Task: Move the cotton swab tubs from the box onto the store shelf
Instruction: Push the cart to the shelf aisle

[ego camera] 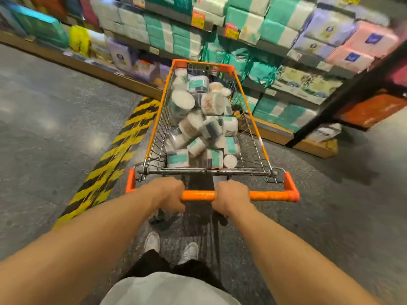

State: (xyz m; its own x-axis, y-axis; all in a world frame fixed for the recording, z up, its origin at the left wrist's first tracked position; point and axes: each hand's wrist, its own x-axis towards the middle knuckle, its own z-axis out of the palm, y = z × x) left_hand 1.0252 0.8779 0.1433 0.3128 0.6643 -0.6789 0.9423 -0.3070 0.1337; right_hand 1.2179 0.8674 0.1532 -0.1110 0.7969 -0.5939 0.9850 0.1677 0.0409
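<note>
A wire shopping cart (154,137) with orange trim stands in front of me, its basket piled with several round cotton swab tubs (212,103), clear with teal-and-white labels, lying at all angles. My left hand (170,193) grips the orange handle bar (268,195) left of its middle. My right hand (231,197) grips the same bar just right of the middle. The store shelf (284,50) rises ahead and to the right of the cart. The picture is motion-blurred.
The shelves hold stacked teal, white, lilac and pink tissue packs (275,25). A yellow-and-black hazard stripe (114,155) runs along the floor left of the cart. A black shelf upright (343,91) and an orange panel (372,108) stand at the right. Grey floor spreads left.
</note>
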